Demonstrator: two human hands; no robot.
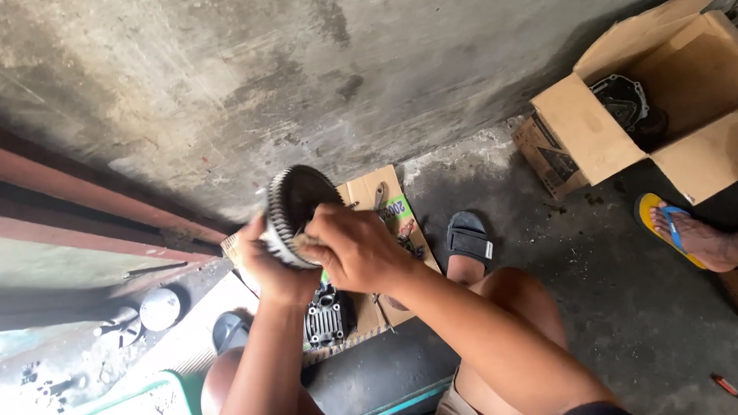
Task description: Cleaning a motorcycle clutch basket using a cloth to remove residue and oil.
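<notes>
Nearest me, my left hand (265,262) is wrapped around the rim of one large toothed gear (293,212), held up over the flattened cardboard (384,200). My right hand (352,248) is closed, fingers pressed on the gear's face, pinching something small I cannot make out. I judge this a cleaning or fitting step; the next move calls for a steady grip on the gear. Below lies one finned engine part (326,317). Far right stands one open cardboard box (663,103), with one foot in a yellow sandal (692,233) beside it.
</notes>
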